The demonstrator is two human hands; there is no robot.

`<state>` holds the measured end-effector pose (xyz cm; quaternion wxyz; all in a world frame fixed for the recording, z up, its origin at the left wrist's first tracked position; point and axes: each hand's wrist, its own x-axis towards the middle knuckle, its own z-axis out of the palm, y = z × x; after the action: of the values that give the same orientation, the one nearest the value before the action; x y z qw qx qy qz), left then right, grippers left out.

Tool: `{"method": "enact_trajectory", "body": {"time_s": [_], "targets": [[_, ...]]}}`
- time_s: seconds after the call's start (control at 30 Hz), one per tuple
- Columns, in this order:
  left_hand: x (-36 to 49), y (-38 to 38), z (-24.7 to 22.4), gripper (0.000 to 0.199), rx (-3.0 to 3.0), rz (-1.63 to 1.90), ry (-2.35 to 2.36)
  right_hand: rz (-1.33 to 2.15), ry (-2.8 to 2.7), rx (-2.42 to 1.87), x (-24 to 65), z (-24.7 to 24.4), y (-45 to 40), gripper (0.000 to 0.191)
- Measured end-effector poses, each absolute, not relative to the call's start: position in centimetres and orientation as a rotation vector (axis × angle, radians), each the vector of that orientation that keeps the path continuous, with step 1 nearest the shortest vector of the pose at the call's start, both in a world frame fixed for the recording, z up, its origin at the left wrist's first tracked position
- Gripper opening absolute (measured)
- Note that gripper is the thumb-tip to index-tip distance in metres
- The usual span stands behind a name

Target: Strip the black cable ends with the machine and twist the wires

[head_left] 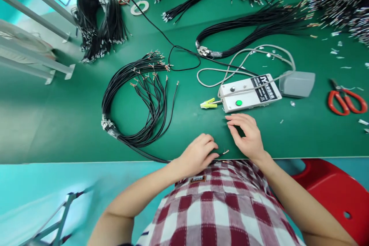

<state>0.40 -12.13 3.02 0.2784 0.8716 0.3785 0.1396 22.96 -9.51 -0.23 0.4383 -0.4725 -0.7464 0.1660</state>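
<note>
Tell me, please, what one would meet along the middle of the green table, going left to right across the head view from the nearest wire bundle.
Nearest black wire bundle → yellow clip → white box → grey block → red-handled scissors.

Bright all over. Shiny white in spots on the blue floor (pixel 31 186), pale at the left of the green table (pixel 17 138). Softly shadowed. Blurry, stretched near the edges.

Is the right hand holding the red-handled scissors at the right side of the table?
No, the red-handled scissors lie on the green tabletop, well apart from the right hand.
</note>
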Motion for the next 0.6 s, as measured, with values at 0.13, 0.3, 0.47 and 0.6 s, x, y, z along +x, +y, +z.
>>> {"method": "enact_trajectory", "body": {"time_s": [0.13,0.3,0.47,0.6], "targets": [[3.4,-13.4,2.6,0.007,2.275,0.257,1.062,0.442,-1.844,-1.182,23.1,-0.2,-9.6,0.018],[2.9,-13.0,3.5,0.01,1.549,0.474,1.153,0.522,-1.801,-1.212,23.3,-0.1,-9.6,0.015],[1.9,-12.2,4.8,0.026,1.037,0.81,1.249,0.625,-1.727,-1.23,23.1,0.3,-9.7,0.01],[1.5,-11.3,5.8,0.032,0.83,0.844,1.192,0.981,-1.554,-1.226,22.1,1.5,-10.0,0.009]]}}
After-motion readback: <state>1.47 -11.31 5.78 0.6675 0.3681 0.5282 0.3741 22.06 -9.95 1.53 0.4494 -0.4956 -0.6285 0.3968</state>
